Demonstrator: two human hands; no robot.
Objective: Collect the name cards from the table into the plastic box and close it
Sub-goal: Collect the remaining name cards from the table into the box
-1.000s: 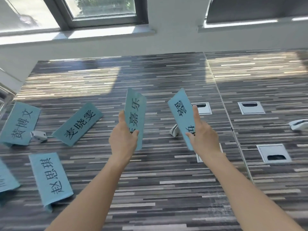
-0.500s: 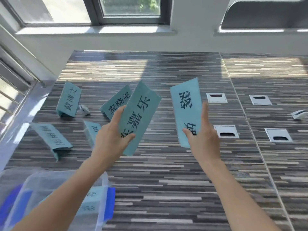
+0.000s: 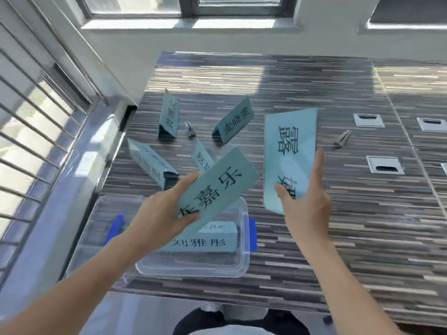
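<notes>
Two bare hands each hold one flat teal name card above a striped counter (image 3: 302, 238). The left hand (image 3: 159, 218) has its grip clenched on a tilted card (image 3: 217, 189) directly over the clear plastic box (image 3: 193, 264). The right hand (image 3: 307, 206) has its grip on an upright card (image 3: 290, 151), right of the box. Inside the box lies another card (image 3: 205, 241). Beyond the box, four folded cards (image 3: 232, 123) stand on the counter.
</notes>
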